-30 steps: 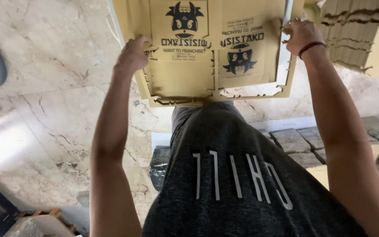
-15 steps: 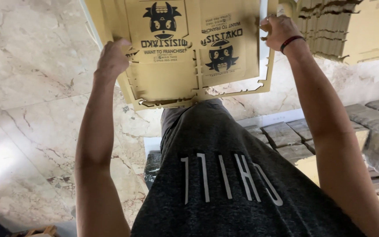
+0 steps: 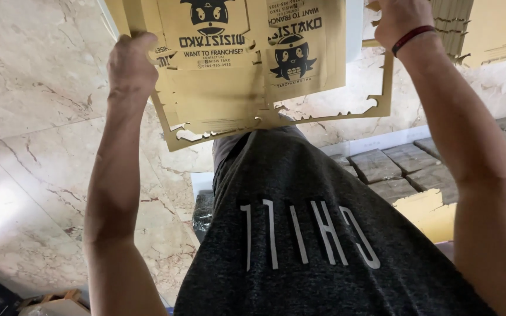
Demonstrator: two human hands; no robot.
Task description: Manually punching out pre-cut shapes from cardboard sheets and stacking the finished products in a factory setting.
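I hold a flat yellow die-cut cardboard sheet [image 3: 247,88] out in front of my chest, printed with black cartoon figures and lettering. My left hand [image 3: 130,64] grips its left edge, fingers curled over the board. My right hand [image 3: 402,20], with a dark red band on the wrist, grips the right edge near the top of the view. The sheet's outer frame shows jagged cut-outs along its lower edge. My dark grey shirt with white letters fills the lower middle.
A beige marble floor [image 3: 36,146] lies below on the left. A stack of similar cardboard sheets [image 3: 469,29] stands at the upper right. Grey bundled packs [image 3: 393,169] lie at the right, beside a torn yellow cardboard piece [image 3: 426,210].
The sheet and both hands have shifted up and left in the view, and the camera has come closer; my grip on both edges is unchanged.
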